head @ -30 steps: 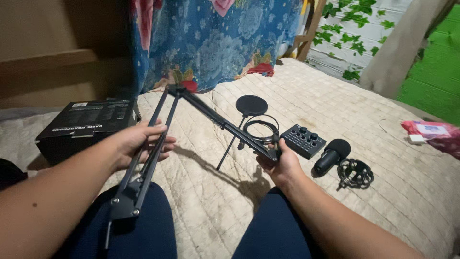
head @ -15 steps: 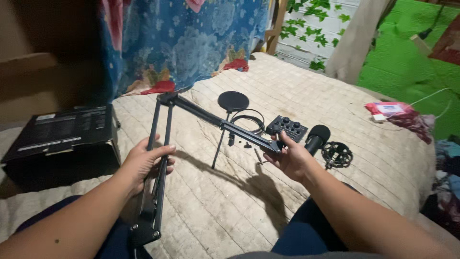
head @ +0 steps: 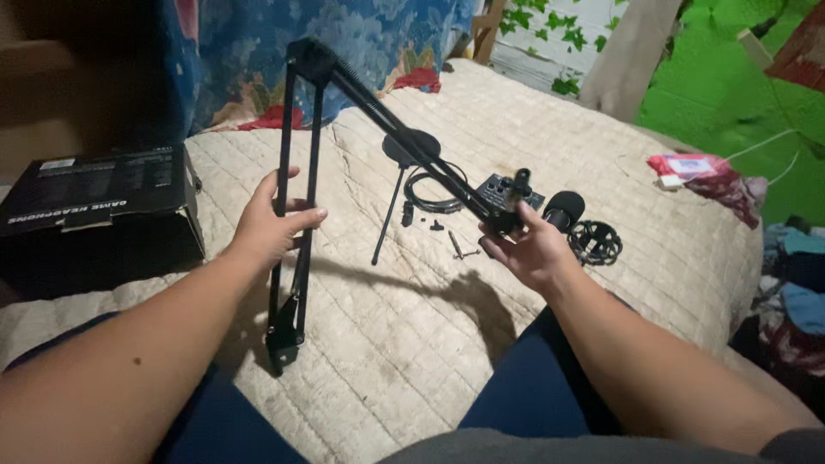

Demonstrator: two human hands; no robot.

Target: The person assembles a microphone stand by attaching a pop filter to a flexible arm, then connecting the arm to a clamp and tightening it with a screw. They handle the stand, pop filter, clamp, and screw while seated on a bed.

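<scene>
To my left a black cardboard box (head: 94,202) sits at the edge of the cream quilted bed (head: 387,344). Farther out on the quilt lie a round black pop filter (head: 411,148) on its thin stem, a coiled black cable (head: 434,191), a small black control unit (head: 509,189), a black microphone (head: 563,209), and a shock mount (head: 595,241) just right of it. A couple of small screws, I think (head: 462,249), lie near the cable. Far right rests a pink packet (head: 700,172). Blue floral cloth (head: 344,43) hangs beyond.

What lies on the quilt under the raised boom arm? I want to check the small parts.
Under the boom arm lie a round pop filter, a coiled cable and loose screws. The right hand partly covers the small mixer box.
</scene>
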